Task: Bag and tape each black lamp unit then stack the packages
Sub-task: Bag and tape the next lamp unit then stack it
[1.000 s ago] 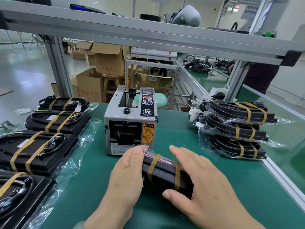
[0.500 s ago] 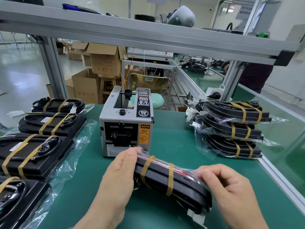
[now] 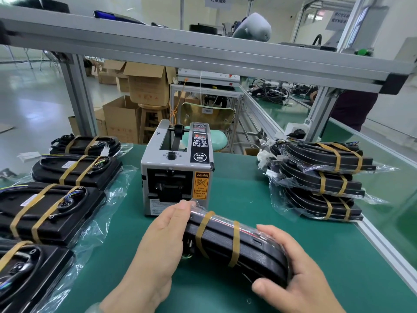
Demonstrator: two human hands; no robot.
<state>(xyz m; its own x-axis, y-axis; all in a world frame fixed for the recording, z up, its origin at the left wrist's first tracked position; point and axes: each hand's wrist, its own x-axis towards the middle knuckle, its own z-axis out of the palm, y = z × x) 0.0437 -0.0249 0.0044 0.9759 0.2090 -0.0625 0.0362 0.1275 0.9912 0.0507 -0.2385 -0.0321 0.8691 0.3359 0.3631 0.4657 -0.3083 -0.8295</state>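
One bagged lamp unit [image 3: 237, 247] is held on edge over the green counter [image 3: 248, 188], just in front of the tape dispenser [image 3: 178, 170]; contact with the counter cannot be determined. The unit is enclosed in a clear bag [image 3: 246, 227] and bound by two brown tape bands [image 3: 235, 242]. Its left end is gripped by the left hand [image 3: 158, 245], with the thumb laid along the top edge and the fingers hidden behind the unit. Its right end is gripped by the right hand [image 3: 297, 279], with the fingers curled over the upper edge and the thumb pressed against the lower edge. An orange label [image 3: 201, 185] on the dispenser front is marked "CAUTION" and "DO NOT INSERT YOUR FINGERS INTO OUTLET". A round mark [image 3: 200, 157] on the black top panel is printed "SEMI" above Chinese characters; the smaller panel markings are not legible. A stack [image 3: 320, 179] of three bagged and taped units is placed to the right of the dispenser, well apart from the held unit. A row [image 3: 52, 211] of taped units on loose clear bags is laid along the left side of the counter. A hanging sign [image 3: 217, 0] with Chinese characters is seen at the top edge.
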